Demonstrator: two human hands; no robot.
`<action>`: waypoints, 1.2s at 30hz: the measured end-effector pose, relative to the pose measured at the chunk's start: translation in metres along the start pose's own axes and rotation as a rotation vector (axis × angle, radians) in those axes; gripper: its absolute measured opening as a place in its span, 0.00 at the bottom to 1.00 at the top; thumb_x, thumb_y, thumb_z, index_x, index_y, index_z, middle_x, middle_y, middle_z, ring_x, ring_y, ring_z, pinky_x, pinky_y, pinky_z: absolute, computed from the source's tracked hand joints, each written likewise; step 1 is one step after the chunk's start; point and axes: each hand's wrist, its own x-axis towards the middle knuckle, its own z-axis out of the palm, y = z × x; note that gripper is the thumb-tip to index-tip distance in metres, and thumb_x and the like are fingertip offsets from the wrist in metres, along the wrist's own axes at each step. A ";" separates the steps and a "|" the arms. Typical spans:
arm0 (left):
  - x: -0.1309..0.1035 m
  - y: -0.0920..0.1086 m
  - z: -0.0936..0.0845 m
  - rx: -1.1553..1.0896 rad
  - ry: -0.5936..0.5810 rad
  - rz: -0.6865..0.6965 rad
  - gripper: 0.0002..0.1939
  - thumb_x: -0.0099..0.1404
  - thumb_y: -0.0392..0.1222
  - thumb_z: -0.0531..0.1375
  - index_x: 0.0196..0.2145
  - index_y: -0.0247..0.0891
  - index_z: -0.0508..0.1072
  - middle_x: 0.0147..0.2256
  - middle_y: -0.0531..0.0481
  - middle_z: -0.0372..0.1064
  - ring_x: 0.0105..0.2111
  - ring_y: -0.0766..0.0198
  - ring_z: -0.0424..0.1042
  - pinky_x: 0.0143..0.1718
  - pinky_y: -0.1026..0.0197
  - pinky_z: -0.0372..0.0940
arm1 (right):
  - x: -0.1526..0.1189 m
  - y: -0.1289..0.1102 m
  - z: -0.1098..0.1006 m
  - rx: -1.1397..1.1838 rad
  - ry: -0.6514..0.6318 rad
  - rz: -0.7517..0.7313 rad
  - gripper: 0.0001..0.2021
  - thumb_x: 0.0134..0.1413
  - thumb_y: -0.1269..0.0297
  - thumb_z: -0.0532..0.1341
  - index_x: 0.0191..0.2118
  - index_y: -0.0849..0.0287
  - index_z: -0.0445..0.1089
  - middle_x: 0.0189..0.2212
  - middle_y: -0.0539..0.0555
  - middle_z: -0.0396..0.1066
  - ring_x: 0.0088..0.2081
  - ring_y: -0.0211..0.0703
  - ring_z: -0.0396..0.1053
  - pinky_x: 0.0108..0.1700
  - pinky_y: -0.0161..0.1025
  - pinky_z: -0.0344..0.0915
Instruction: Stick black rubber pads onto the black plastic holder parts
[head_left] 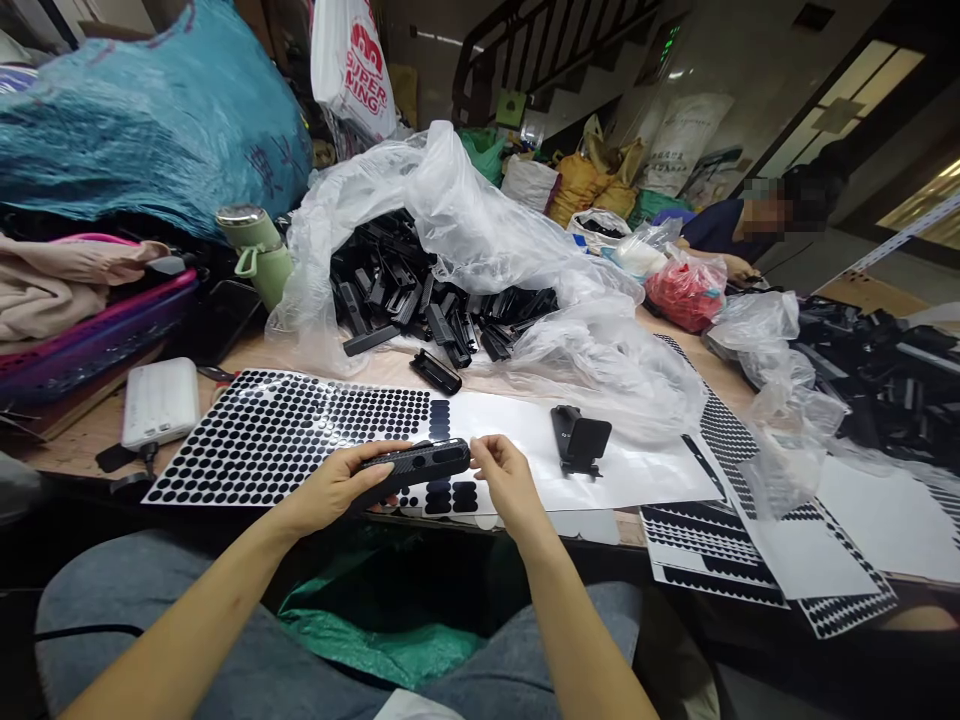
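My left hand [334, 490] is closed around a long black plastic part [427, 458] with round recesses along its face, tilted slightly over the table's front edge. At the part's right end is my right hand [506, 475], thumb and fingertips pinched together; whether something small is between them I cannot make out. Beneath the part lies a white sheet of black round stickers [277, 430], with a few longer oval stickers near its peeled area. To the right, a black folding stand [579, 440] rests on the bare white part of the sheet.
An open clear plastic bag [450, 190] full of black parts [397, 280] lies behind the sheet. A white power bank [160, 402] and green bottle [262, 255] stand left. More sticker sheets [712, 560] overhang the edge at right. Another person [720, 235] sits at the far right.
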 end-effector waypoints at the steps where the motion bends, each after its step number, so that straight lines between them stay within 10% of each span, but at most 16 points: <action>1: 0.000 0.000 0.000 -0.005 0.000 0.000 0.23 0.60 0.48 0.56 0.53 0.41 0.64 0.39 0.46 0.70 0.31 0.58 0.73 0.29 0.59 0.69 | -0.001 0.001 0.001 -0.001 -0.045 -0.007 0.15 0.46 0.51 0.59 0.32 0.59 0.64 0.29 0.50 0.66 0.32 0.38 0.65 0.33 0.36 0.62; 6: 0.001 -0.003 -0.009 -0.010 0.075 -0.024 0.22 0.58 0.48 0.57 0.50 0.41 0.66 0.41 0.45 0.70 0.30 0.58 0.73 0.28 0.59 0.70 | 0.012 0.009 0.012 -0.082 -0.093 -0.028 0.15 0.53 0.50 0.51 0.33 0.58 0.63 0.28 0.50 0.66 0.30 0.38 0.66 0.31 0.35 0.62; 13: 0.012 -0.002 -0.048 -0.173 0.457 -0.233 0.26 0.58 0.54 0.55 0.50 0.36 0.63 0.30 0.44 0.71 0.24 0.55 0.74 0.20 0.58 0.69 | 0.088 0.017 0.058 -0.834 -0.050 -0.176 0.06 0.53 0.69 0.53 0.36 0.61 0.65 0.39 0.59 0.68 0.41 0.44 0.65 0.42 0.38 0.58; 25: -0.003 -0.002 -0.047 -0.281 0.312 -0.312 0.15 0.53 0.42 0.62 0.38 0.33 0.69 0.33 0.42 0.73 0.32 0.54 0.75 0.23 0.62 0.71 | 0.107 0.019 0.072 -0.934 -0.127 -0.083 0.05 0.50 0.73 0.54 0.32 0.66 0.67 0.36 0.66 0.69 0.38 0.50 0.67 0.36 0.40 0.58; 36: 0.011 -0.004 -0.013 -0.413 0.199 -0.421 0.08 0.56 0.38 0.57 0.29 0.29 0.71 0.24 0.41 0.73 0.25 0.57 0.74 0.20 0.64 0.69 | 0.008 -0.005 0.067 -0.324 -0.289 -0.303 0.06 0.52 0.65 0.52 0.27 0.57 0.61 0.37 0.52 0.63 0.39 0.38 0.63 0.42 0.36 0.60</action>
